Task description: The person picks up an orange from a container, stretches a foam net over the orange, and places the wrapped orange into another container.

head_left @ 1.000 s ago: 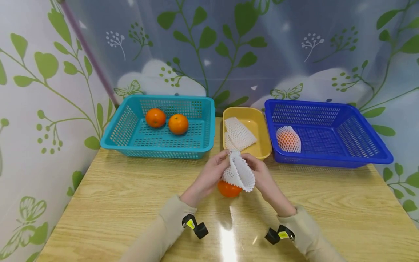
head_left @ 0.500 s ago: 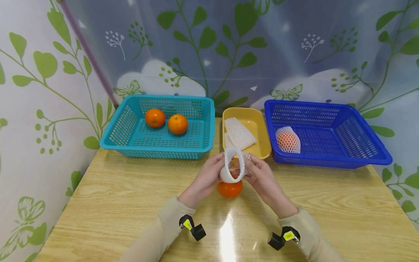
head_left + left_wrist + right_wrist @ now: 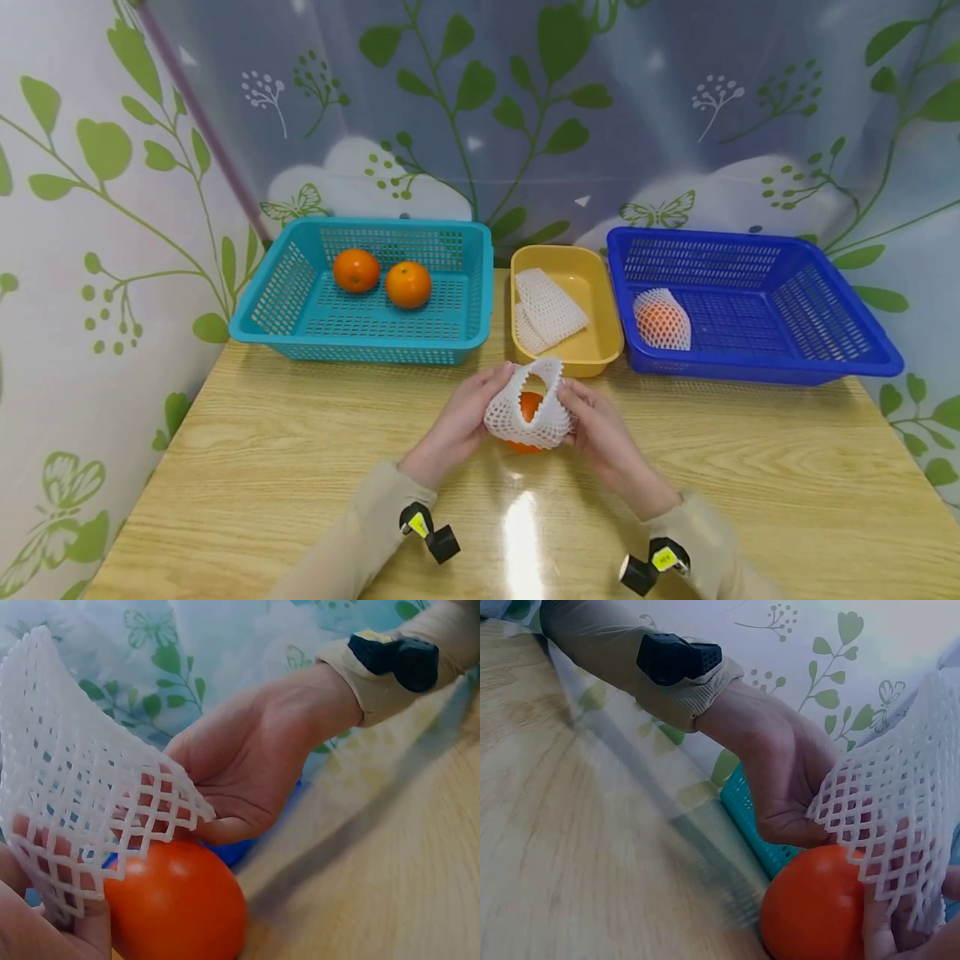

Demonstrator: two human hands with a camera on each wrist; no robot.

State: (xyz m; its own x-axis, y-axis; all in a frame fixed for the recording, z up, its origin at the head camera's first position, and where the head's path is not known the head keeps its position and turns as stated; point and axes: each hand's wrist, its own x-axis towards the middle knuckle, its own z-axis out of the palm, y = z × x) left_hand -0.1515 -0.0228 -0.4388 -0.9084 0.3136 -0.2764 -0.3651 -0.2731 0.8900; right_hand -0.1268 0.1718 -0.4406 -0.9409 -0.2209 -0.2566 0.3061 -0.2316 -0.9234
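Observation:
Both hands hold a white foam fruit net [image 3: 504, 417] spread between them, its mouth wide. My left hand [image 3: 459, 417] grips the net's left edge, with some fingers inside the mesh. On the other edge, my right hand [image 3: 606, 429] pinches the net. Under it an orange [image 3: 184, 900] sits on the wooden table; in the head view the net covers much of the orange. The right wrist view shows the net [image 3: 900, 802] rising above the fruit, its zigzag rim at the orange's upper part. Fingertips behind the mesh are partly hidden.
A teal basket [image 3: 375, 340] with two bare oranges [image 3: 408, 285] stands back left. Behind the hands, a yellow tray [image 3: 600, 333] holds folded foam nets [image 3: 551, 308]. The blue basket [image 3: 765, 367] at right contains one netted orange [image 3: 662, 321].
The net has been turned and spread wider, then lowered toward me over the orange. Both hands have moved slightly apart and nearer. The baskets and their contents stay put.

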